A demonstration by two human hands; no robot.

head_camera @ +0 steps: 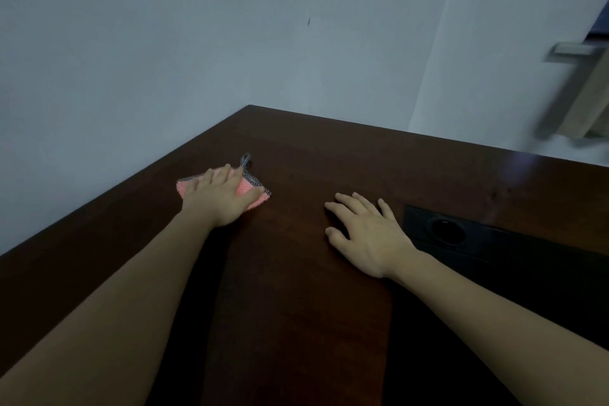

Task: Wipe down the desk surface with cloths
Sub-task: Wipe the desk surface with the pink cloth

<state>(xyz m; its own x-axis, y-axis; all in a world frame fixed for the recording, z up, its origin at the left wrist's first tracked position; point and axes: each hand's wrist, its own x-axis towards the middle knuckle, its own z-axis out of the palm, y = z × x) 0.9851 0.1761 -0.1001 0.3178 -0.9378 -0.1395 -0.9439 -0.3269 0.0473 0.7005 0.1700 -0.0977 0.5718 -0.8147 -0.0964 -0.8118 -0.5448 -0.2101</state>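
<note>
A dark brown wooden desk (296, 290) fills the lower part of the head view. A pink cloth (258, 200) with a black-and-white speckled edge and loop lies flat on it near the far left corner. My left hand (219, 196) presses flat on the cloth with straight fingers and covers most of it. My right hand (365, 232) rests palm down on the bare wood to the right, fingers spread, holding nothing.
A black cable-port panel (461, 234) with a round hole is set into the desk just right of my right hand. Pale walls meet behind the desk's far corner. A blurred wooden frame (580, 99) stands at the right edge.
</note>
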